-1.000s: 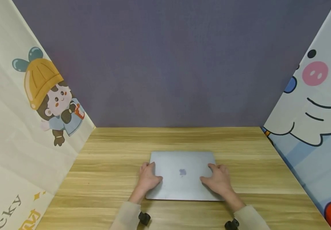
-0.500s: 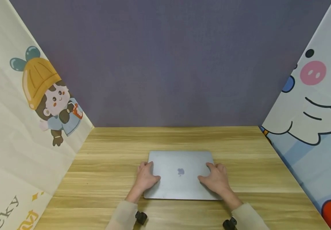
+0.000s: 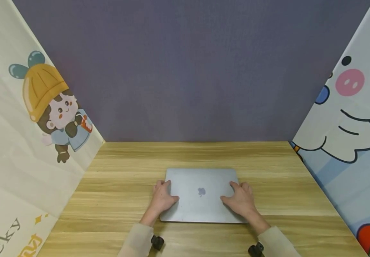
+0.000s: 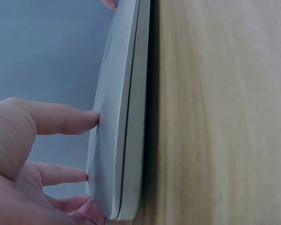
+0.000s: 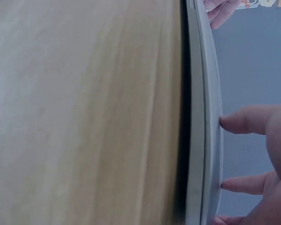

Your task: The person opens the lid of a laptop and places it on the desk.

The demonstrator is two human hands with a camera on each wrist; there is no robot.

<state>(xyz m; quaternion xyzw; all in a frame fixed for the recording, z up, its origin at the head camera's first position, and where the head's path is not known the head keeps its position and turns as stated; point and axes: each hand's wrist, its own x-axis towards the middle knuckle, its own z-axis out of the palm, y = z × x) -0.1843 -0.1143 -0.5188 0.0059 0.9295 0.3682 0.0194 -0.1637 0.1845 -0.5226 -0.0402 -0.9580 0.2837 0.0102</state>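
Observation:
A closed silver laptop (image 3: 201, 207) lies flat on the wooden table, its lid marked with a darker apple logo. My left hand (image 3: 162, 198) grips its left side, thumb and index finger on the lid and the other fingers down at the edge. On the opposite side my right hand (image 3: 241, 200) holds it in the same way. In the left wrist view, the left thumb (image 4: 65, 119) touches the lid of the laptop (image 4: 117, 117). The right thumb (image 5: 248, 119) does likewise in the right wrist view. Part of the outer fingers is hidden at both edges.
The wooden table (image 3: 124, 171) spreads around the laptop. A dark grey-blue panel (image 3: 185, 71) stands behind it. Cartoon-printed sheets hang at the left (image 3: 5, 142) and right (image 3: 365, 142). Small black wrist cameras, left (image 3: 157, 242) and right (image 3: 255, 250), sit below the hands.
The head view has shifted slightly. Both hands keep the same hold on the laptop, and it has not visibly moved on the table.

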